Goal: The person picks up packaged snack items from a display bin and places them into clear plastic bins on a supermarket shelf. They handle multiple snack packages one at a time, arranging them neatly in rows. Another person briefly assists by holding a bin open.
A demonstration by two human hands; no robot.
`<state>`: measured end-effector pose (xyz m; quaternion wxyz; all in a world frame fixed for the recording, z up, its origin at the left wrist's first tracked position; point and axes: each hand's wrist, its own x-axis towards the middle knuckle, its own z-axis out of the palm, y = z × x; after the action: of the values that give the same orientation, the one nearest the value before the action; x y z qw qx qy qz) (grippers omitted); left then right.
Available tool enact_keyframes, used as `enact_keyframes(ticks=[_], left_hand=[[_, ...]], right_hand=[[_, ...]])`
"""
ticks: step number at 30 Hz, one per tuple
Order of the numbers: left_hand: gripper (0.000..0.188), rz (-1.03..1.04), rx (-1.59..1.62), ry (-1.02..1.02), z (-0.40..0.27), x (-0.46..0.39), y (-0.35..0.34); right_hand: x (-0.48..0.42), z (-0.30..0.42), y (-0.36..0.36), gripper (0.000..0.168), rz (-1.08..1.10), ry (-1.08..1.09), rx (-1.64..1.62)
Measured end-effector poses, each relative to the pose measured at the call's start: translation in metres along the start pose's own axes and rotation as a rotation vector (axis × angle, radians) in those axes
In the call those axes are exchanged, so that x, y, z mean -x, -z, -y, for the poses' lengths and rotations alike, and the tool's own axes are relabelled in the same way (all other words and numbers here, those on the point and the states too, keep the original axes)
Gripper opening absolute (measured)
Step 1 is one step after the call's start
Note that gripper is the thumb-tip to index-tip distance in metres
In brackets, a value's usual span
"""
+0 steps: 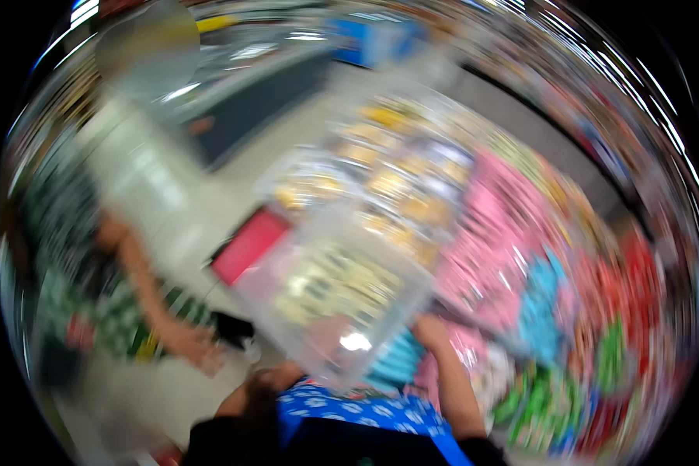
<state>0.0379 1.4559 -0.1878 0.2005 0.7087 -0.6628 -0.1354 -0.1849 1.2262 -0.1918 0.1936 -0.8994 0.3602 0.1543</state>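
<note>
A translucent plastic bin [410,279] is before my body, tilted in the blurred view. Pale yellow packets [332,285] fill much of it. On its near right side, my right hand [431,332] grips the edge. My left hand [285,374] is at the near left corner and seems to hold the bin there, though blur hides the fingers. Light-blue packets [393,361] show beneath the near right side of the bin, close to my right hand.
Trays of yellow-filled clear packs [396,186] spread beyond the bin. Pink packets [495,233], blue packets [542,309] and green packets [547,402] lie to the right. At left, another person's hand [201,352] reaches toward me. A dark-sided display case [262,99] stands farther back.
</note>
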Motion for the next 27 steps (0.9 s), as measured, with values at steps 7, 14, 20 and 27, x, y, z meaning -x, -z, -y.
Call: enact_keyframes(ticks=[7,14,20,27], left_hand=[[0.062,-0.145,-0.223,-0.24,-0.011,-0.005,-0.006],[0.065,-0.143,-0.247,-0.268,-0.016,-0.009,-0.004],[0.068,-0.129,-0.285,-0.217,-0.017,0.002,0.003],[0.072,-0.126,-0.303,-0.197,-0.015,0.008,0.005]], right_hand=[[0.001,0.018,-0.014,0.032,-0.385,0.13,-0.113],[0.081,-0.091,0.045,0.018,-1.145,-0.317,-0.623],[0.089,-0.252,0.099,0.031,-1.299,-0.555,-0.222],[0.033,-0.292,0.124,0.052,-0.653,-0.339,0.299]])
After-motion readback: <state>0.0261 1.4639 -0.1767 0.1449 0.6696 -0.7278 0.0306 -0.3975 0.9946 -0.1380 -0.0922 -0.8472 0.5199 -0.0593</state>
